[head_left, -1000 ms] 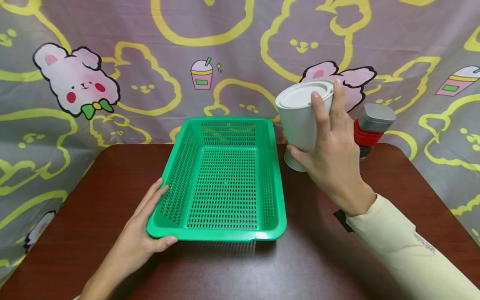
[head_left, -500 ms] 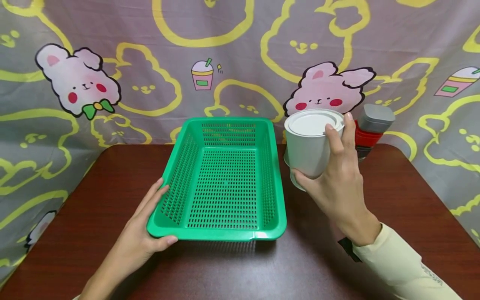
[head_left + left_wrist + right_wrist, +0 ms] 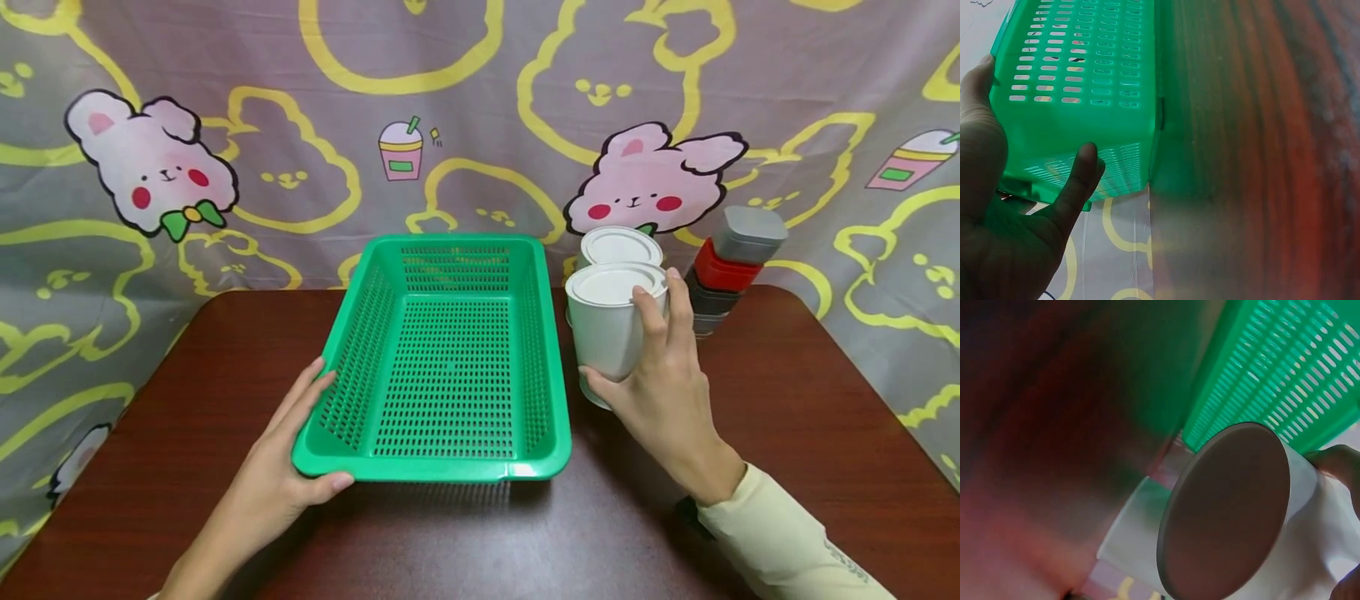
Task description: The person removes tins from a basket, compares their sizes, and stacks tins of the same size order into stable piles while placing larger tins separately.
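Observation:
A green perforated plastic basket [image 3: 435, 469] stands in the middle of the dark red-brown table. My left hand [image 3: 270, 475] grips its near left corner, the thumb on the front rim and the fingers along the left side. To the right of the basket, my right hand [image 3: 671, 408] holds a white lidded can [image 3: 606, 333] from its right side. The right wrist view shows the underside of that white can [image 3: 1229, 512], tilted and apparently off the table. A second white can [image 3: 621, 243] stands behind, partly hidden by the held one.
A leaning stack of small rectangular containers, grey [image 3: 748, 233], red [image 3: 722, 267] and dark, rises at the back right. Patterned cloth [image 3: 465, 108] hangs behind the table [image 3: 787, 467]. A small dark object [image 3: 693, 515] shows beneath my right wrist.
My right hand has brought the white can down and towards me, uncovering the second can and more of the container stack. The left hand and basket have stayed in place.

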`<action>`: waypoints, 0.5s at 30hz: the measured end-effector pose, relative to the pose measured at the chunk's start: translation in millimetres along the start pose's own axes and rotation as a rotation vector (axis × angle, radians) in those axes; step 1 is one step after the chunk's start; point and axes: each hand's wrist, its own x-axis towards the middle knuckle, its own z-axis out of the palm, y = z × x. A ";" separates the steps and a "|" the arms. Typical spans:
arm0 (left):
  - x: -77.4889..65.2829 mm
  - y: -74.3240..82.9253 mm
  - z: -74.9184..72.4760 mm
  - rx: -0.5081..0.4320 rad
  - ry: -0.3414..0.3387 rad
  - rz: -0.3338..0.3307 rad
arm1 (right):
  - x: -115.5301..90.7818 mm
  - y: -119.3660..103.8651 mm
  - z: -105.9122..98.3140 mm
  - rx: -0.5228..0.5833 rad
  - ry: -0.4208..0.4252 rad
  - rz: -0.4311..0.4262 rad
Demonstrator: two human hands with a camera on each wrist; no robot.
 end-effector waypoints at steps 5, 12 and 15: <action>-0.4 0.1 0.5 -0.008 0.002 0.004 | -6.6 2.2 4.6 -0.027 -0.028 0.015; -1.0 0.4 0.0 -0.023 -0.003 -0.005 | -9.7 3.6 9.2 -0.041 -0.075 0.033; -0.7 0.7 -0.2 -0.023 -0.009 -0.010 | -11.0 2.9 9.4 -0.047 -0.088 0.043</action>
